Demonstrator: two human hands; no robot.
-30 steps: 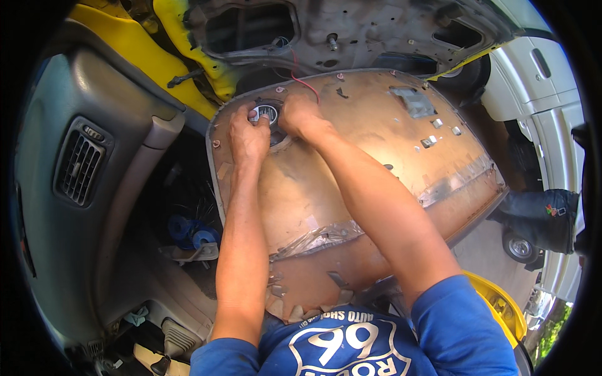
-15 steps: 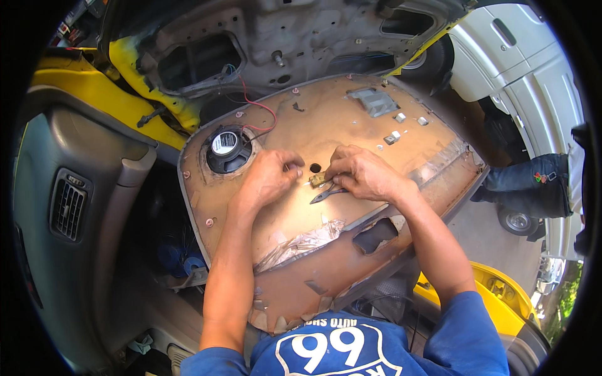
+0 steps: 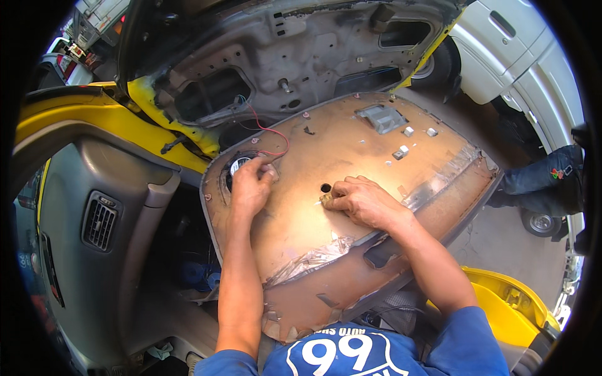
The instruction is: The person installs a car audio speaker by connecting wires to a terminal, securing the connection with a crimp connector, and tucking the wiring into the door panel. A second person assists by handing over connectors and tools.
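A brown door trim panel (image 3: pixel 338 147) lies back side up in front of me. My right hand (image 3: pixel 370 202) rests low over its middle, thumb and fingers pinching a small brass-coloured clip (image 3: pixel 326 200) beside the round hole (image 3: pixel 325 188). The pliers seen earlier do not show now. My left hand (image 3: pixel 250 191) is at the panel's left part, fingers curled in front of the round speaker (image 3: pixel 239 165) and covering most of it. Whatever those fingers hold, if anything, is hidden. A red wire (image 3: pixel 280 133) runs from the speaker area toward the bare metal door (image 3: pixel 260 69).
White clips (image 3: pixel 409 131) and a grey plastic piece (image 3: pixel 384 118) sit on the panel's far right. A dashboard (image 3: pixel 125 169) with an air vent stands at the left. Another person's jeans-clad leg (image 3: pixel 542 182) shows at the right, near a light-coloured vehicle (image 3: pixel 501 56).
My left hand has moved left from the panel's middle to the speaker. My right hand stays near the hole with the brass-coloured clip. The pliers have gone from sight, and the view has shifted.
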